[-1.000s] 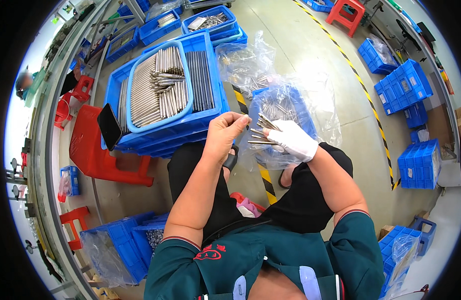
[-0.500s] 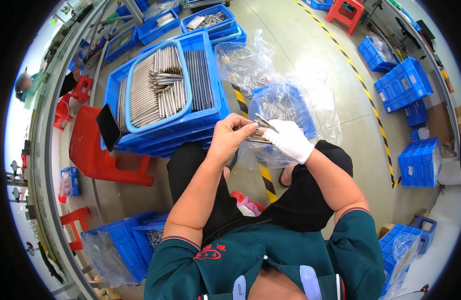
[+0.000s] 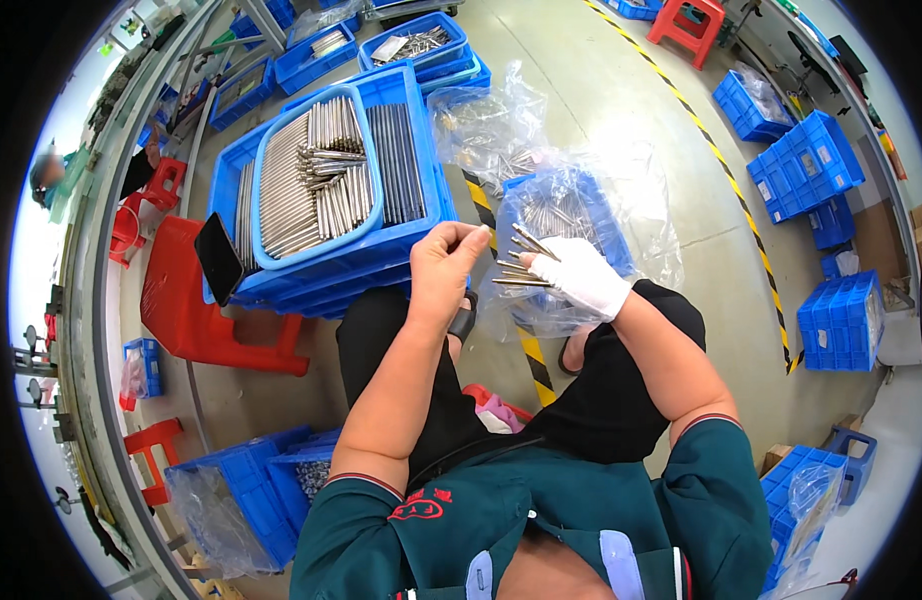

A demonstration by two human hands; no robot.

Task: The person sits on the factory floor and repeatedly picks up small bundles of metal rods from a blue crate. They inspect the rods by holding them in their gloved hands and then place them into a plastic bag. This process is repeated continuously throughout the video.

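My right hand [image 3: 584, 280], in a white glove that leaves the fingertips bare, is closed round several slim metal rods [image 3: 522, 281]. Their ends fan out to the left past the thumb. Just left of them my bare left hand [image 3: 443, 262] is raised, thumb and forefinger pressed together in a pinch. Whether anything small is between those fingertips is hidden. Beneath the right hand stands a blue crate [image 3: 606, 222] lined with clear plastic, with more metal rods inside. To the left of my left hand, a light blue tray [image 3: 377, 190] holds rows of similar rods.
The tray rests on stacked blue crates [image 3: 443, 205], with darker rods beside it. A phone [image 3: 219, 258] leans at their left corner, near a red stool [image 3: 171, 290]. Clear plastic sheeting [image 3: 656, 235] spreads round the lined crate. More blue crates [image 3: 806, 165] stand at the right.
My left hand has drawn away to the left from the rods, leaving a gap between the hands. The rods in my right hand now show more spread out.
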